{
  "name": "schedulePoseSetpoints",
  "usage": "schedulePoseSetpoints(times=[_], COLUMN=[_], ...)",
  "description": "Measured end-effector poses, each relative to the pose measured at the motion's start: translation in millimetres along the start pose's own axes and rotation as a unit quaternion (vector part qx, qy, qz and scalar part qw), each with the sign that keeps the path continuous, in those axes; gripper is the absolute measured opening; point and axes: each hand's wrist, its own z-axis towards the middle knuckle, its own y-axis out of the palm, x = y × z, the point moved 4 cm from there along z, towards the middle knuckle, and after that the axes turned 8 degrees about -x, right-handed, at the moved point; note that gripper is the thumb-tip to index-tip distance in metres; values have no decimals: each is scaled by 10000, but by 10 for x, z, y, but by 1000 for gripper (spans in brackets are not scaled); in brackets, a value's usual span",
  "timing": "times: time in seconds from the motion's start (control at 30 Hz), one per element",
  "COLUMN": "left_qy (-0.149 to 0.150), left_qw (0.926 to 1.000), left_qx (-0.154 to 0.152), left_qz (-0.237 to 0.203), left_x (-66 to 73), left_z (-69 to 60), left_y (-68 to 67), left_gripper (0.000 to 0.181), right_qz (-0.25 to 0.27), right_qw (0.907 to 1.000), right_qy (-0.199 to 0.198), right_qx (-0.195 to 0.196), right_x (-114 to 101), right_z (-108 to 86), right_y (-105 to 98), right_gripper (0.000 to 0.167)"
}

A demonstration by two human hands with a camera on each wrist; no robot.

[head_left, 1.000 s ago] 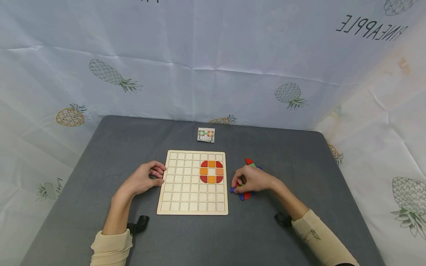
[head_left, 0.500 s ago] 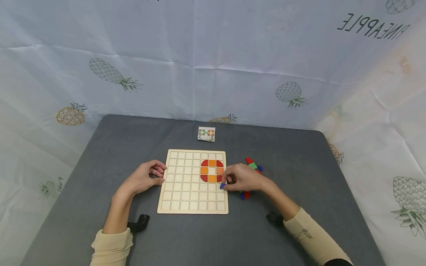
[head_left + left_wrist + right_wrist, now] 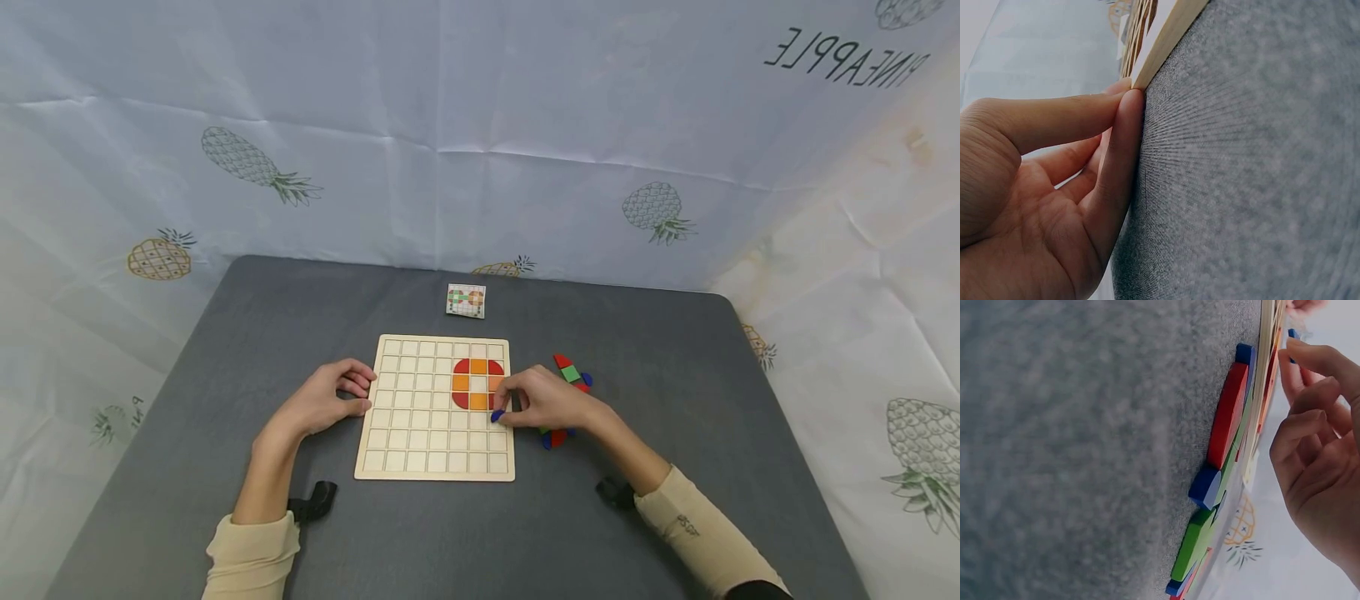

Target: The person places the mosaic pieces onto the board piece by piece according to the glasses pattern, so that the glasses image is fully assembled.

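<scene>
A wooden grid board [image 3: 420, 417] lies on the grey table, with red and orange pieces [image 3: 478, 402] forming a rounded ring in its upper right part. My left hand [image 3: 324, 398] holds the board's left edge between thumb and finger; the left wrist view shows the fingertips at the board corner [image 3: 1159, 53]. My right hand [image 3: 551, 400] pinches a small blue piece [image 3: 497, 416] above the board, just below the ring. In the right wrist view the blue piece [image 3: 1292, 334] shows at the fingertips of the right hand [image 3: 1322, 431].
Red, green and blue pieces [image 3: 572, 374] lie on the table right of the board, partly behind the right hand. A small printed pattern card [image 3: 466, 302] lies beyond the board. Behind the table [image 3: 330, 308] hangs a pineapple-print cloth [image 3: 525, 100].
The right hand has moved left from the loose pieces to over the board, carrying the blue piece. The left hand remains at the board's left edge.
</scene>
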Motion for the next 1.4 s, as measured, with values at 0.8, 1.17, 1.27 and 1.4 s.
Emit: schedulePoseSetpoints(times=[0.8,1.17,1.27,1.4], left_qy=[66,31,16,40], left_qw=[10000,10000,10000,10000], left_qx=[-8,-7,-2,29], left_qz=[7,-26,-25,-4], left_x=[-4,-5,-9,-17], left_z=[29,23,21,12], left_y=[1,3,4,1], left_gripper=[40,40,39,37], right_qz=[-367,-411,-344,-159], right_qw=[9985,9990,9991,9996], right_qy=[-397,-68,-3,160], right_qx=[47,181,245,194], right_x=[-18,20,17,41], right_z=[22,29,-8,-120], right_y=[-2,9,-23,-63], right_gripper=[6,12,12,11])
